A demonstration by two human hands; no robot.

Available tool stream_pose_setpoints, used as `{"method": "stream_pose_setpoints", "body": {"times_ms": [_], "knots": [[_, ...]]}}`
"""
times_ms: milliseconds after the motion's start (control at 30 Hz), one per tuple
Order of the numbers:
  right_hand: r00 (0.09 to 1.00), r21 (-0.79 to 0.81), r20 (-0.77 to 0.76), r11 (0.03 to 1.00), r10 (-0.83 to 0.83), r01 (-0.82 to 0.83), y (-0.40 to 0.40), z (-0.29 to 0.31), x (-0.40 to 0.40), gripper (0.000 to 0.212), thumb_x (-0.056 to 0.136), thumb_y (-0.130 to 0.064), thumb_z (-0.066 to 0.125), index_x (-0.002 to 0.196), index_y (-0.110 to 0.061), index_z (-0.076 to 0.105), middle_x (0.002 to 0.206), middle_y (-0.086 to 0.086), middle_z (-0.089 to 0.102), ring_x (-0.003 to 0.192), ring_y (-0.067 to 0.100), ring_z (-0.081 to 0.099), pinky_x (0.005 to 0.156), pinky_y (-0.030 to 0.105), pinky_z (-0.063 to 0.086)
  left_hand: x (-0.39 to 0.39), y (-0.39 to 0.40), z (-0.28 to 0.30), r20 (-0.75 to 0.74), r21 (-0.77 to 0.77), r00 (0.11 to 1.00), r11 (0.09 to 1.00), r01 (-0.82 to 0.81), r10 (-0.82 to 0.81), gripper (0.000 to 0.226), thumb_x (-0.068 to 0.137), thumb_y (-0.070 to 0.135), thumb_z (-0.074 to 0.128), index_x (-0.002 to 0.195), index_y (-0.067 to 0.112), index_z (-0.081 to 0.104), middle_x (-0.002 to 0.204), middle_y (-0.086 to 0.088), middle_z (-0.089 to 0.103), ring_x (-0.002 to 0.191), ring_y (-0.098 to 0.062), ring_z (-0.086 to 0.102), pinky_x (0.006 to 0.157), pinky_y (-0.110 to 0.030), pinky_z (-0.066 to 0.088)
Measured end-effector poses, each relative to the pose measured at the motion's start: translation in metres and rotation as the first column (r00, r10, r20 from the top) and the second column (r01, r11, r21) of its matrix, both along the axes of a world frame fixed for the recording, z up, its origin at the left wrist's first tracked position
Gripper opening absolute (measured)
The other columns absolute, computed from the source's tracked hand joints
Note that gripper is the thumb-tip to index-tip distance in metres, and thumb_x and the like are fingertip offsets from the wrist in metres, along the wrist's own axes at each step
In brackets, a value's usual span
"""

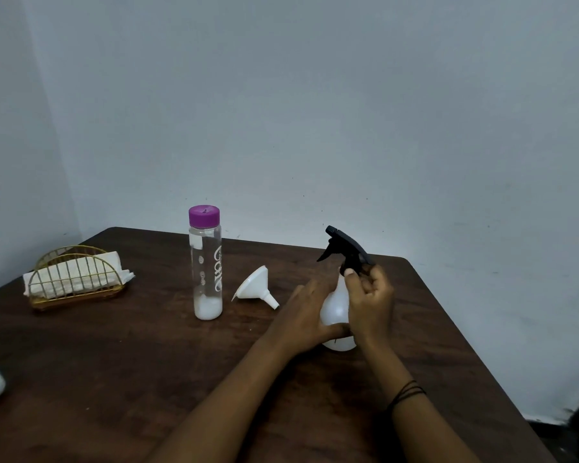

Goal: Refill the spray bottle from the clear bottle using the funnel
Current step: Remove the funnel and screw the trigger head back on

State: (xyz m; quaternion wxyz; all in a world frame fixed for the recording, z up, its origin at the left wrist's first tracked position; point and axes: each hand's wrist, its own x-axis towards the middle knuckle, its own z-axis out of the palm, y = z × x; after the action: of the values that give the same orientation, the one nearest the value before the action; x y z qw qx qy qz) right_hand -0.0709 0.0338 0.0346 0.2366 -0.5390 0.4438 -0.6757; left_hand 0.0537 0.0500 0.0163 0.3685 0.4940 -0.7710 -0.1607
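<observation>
Nearest, on the dark desk [114, 379]: 2 hands around the spray bottle [335, 307], standing upright right of centre. Left hand [306, 317] wrapped round the white body, a steadying grip, probably to stop it turning. Right hand [370, 297] pinching the neck just under the black trigger head [343, 250], likely placed for unscrewing so the mouth opens for filling. Just left, lying on its side with spout toward the hands: the funnel [255, 288], untouched, within easy reach. Beyond that, upright and capped in purple: the clear bottle [207, 262], not yet opened. Far left, a wire napkin holder [76, 279].
</observation>
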Motion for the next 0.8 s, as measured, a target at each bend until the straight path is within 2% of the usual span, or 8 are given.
{"method": "stream_pose_setpoints", "body": {"times_ms": [133, 267, 333, 400, 533, 600, 700, 800], "knots": [[0.996, 0.003, 0.082, 1.000, 0.030, -0.030, -0.0005, 0.0029, 0.0026, 0.026, 0.085, -0.010, 0.075, 0.100, -0.017, 0.055, 0.093, -0.005, 0.069, 0.081, -0.004, 0.068, 0.068, 0.012, 0.052, 0.0006, -0.0031, -0.0002, 0.024, 0.009, 1.000, 1.000, -0.001, 0.001, 0.067, 0.080, 0.055, 0.072, 0.134, 0.024, 0.047, 0.130, 0.007, 0.050, 0.117, -0.012, 0.043, 0.093, -0.031, 0.042], [1.000, 0.031, 0.017, 0.999, 0.008, -0.009, -0.0043, -0.0006, 0.0063, 0.036, 0.083, -0.021, 0.078, 0.111, -0.017, 0.056, 0.101, -0.003, 0.070, 0.090, 0.007, 0.069, 0.074, 0.022, 0.054, 0.0008, -0.0027, 0.0016, 0.011, -0.030, 0.999, 0.999, 0.032, -0.031, 0.065, 0.083, 0.046, 0.073, 0.138, 0.024, 0.046, 0.129, 0.012, 0.048, 0.114, 0.003, 0.036, 0.096, -0.024, 0.031], [1.000, 0.031, -0.005, 1.000, -0.002, 0.002, -0.0061, -0.0015, 0.0057, 0.023, 0.086, -0.026, 0.074, 0.102, -0.016, 0.061, 0.100, -0.003, 0.065, 0.084, 0.007, 0.064, 0.071, 0.026, 0.051, 0.0000, -0.0020, 0.0021, -0.002, -0.035, 1.000, 0.999, 0.029, -0.029, 0.062, 0.083, 0.044, 0.075, 0.135, 0.022, 0.048, 0.119, 0.017, 0.045, 0.107, 0.004, 0.035, 0.091, -0.022, 0.032], [1.000, 0.027, 0.003, 1.000, 0.000, 0.000, -0.0042, -0.0004, 0.0045, 0.015, 0.086, -0.033, 0.066, 0.086, -0.021, 0.059, 0.093, 0.002, 0.060, 0.073, 0.008, 0.058, 0.064, 0.023, 0.045, -0.0002, -0.0022, 0.0013, -0.012, -0.015, 1.000, 1.000, 0.009, -0.010, 0.065, 0.080, 0.048, 0.076, 0.132, 0.022, 0.048, 0.116, 0.017, 0.044, 0.105, -0.001, 0.038, 0.086, -0.024, 0.036], [0.999, 0.058, 0.035, 0.998, -0.010, 0.008, -0.0013, 0.0010, 0.0027, 0.029, 0.085, -0.025, 0.075, 0.101, -0.017, 0.053, 0.089, -0.004, 0.067, 0.074, 0.003, 0.065, 0.059, 0.012, 0.048, 0.0002, -0.0052, -0.0001, 0.025, 0.016, 1.000, 1.000, 0.006, -0.006, 0.070, 0.076, 0.059, 0.071, 0.131, 0.022, 0.049, 0.126, 0.007, 0.051, 0.114, -0.012, 0.044, 0.092, -0.031, 0.042], [0.999, 0.056, 0.039, 0.998, 0.008, -0.010, 0.0000, 0.0027, 0.0040, 0.034, 0.085, -0.024, 0.076, 0.104, -0.014, 0.049, 0.087, -0.003, 0.065, 0.073, 0.004, 0.064, 0.060, 0.013, 0.048, 0.0004, -0.0046, 0.0007, 0.024, 0.018, 1.000, 1.000, 0.012, -0.012, 0.071, 0.076, 0.059, 0.071, 0.132, 0.023, 0.048, 0.128, 0.006, 0.051, 0.115, -0.012, 0.044, 0.092, -0.031, 0.041], [0.987, 0.033, 0.079, 0.989, 0.140, -0.143, -0.0001, 0.0019, 0.0041, 0.029, 0.087, -0.029, 0.057, 0.113, -0.017, 0.052, 0.096, -0.004, 0.063, 0.083, 0.007, 0.062, 0.069, 0.018, 0.049, 0.0008, -0.0045, -0.0007, -0.005, -0.003, 1.000, 1.000, -0.003, 0.003, 0.073, 0.076, 0.056, 0.076, 0.134, 0.024, 0.045, 0.128, 0.008, 0.050, 0.115, -0.012, 0.046, 0.090, -0.030, 0.044], [0.991, 0.068, 0.018, 0.989, 0.129, -0.130, -0.0032, 0.0018, 0.0014, 0.010, 0.091, -0.030, 0.052, 0.094, -0.021, 0.056, 0.095, 0.000, 0.060, 0.083, 0.014, 0.058, 0.067, 0.021, 0.045, -0.0010, -0.0045, -0.0002, -0.028, -0.007, 1.000, 1.000, 0.012, -0.012, 0.074, 0.075, 0.052, 0.078, 0.135, 0.025, 0.044, 0.126, 0.010, 0.049, 0.110, -0.007, 0.048, 0.088, -0.027, 0.045]]}}
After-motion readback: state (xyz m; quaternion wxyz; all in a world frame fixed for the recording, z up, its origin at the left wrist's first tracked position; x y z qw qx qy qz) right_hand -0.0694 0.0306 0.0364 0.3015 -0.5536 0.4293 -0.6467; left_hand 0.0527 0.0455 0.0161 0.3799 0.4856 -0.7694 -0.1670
